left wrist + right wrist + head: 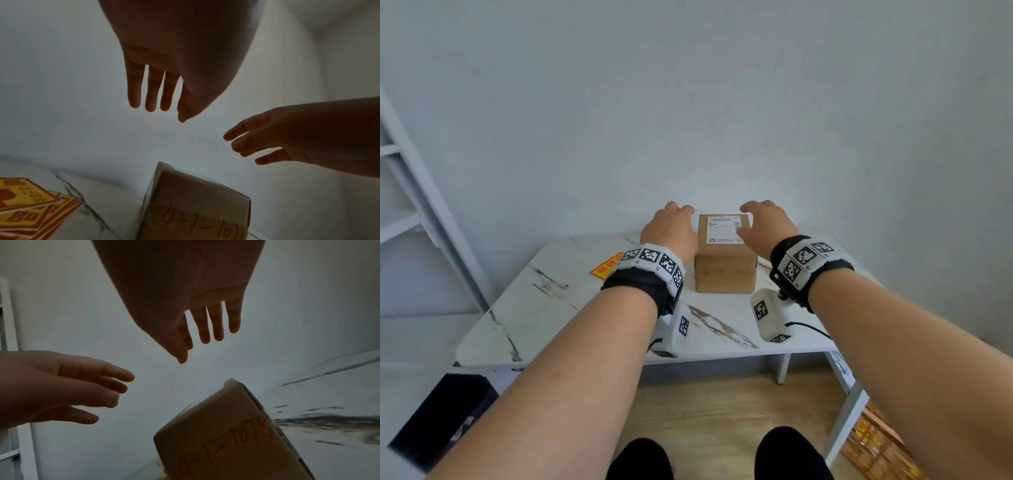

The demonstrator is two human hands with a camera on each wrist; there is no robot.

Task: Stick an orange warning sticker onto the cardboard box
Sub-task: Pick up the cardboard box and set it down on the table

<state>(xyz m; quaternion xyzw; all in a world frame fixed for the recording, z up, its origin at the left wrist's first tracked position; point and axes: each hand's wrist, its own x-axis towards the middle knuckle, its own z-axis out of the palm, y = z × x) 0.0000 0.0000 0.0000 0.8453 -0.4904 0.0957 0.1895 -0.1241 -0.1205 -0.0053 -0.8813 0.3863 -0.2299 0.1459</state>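
A small brown cardboard box (pixel 725 270) stands on the white marble table (pixel 558 308), with a white shipping label (pixel 724 229) on top and handwriting on its near side (pixel 197 216) (pixel 222 439). My left hand (pixel 671 226) hovers just left of the box and my right hand (pixel 765 224) just right of it. Both are above box height, fingers spread and holding nothing (pixel 156 91) (pixel 205 327). A stack of orange and yellow warning stickers (pixel 607 266) (pixel 30 209) lies on the table left of the box, partly hidden behind my left wrist.
A white wall rises right behind the table. White shelving (pixel 410 192) stands at the far left. A dark object (pixel 445 418) sits on the floor at lower left, and an orange-brown carton (pixel 876 442) under the table's right side.
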